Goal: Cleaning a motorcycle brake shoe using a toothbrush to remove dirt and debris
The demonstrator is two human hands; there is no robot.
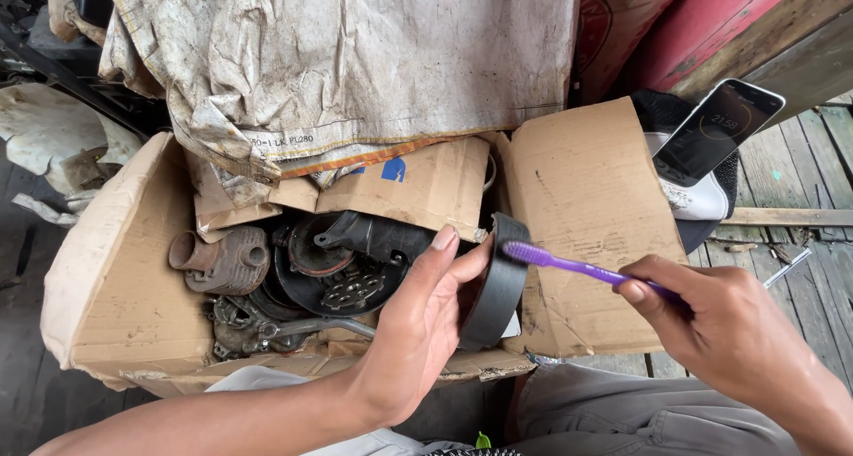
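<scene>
Just right of the frame's centre, a curved dark brake shoe (498, 283) stands between the two hands, over the right flap of an open cardboard box (115, 287). Going from the left, the box holds greasy engine parts: a rusty brown cylinder (222, 261) at its left, then a round black metal housing (342, 274) near the middle. The left hand (418, 332) rises from the lower left and grasps the brake shoe, fingers wrapped behind its inner side and the thumb lying along its upper edge. The shoe is a black, dull arc, wide and smooth on its outer face; its long axis runs nearly upright, tilted slightly, with the top end toward the upper centre of the frame and the lower end toward the person's lap. To the right, a purple toothbrush (586, 268) lies almost level, its bristled head touching the top of the shoe and pointing left, its handle running down to the right. The right hand (720, 318), at lower right, is clenched around that handle. Farther up on the right, a phone (718, 129) leans with a lit screen.
</scene>
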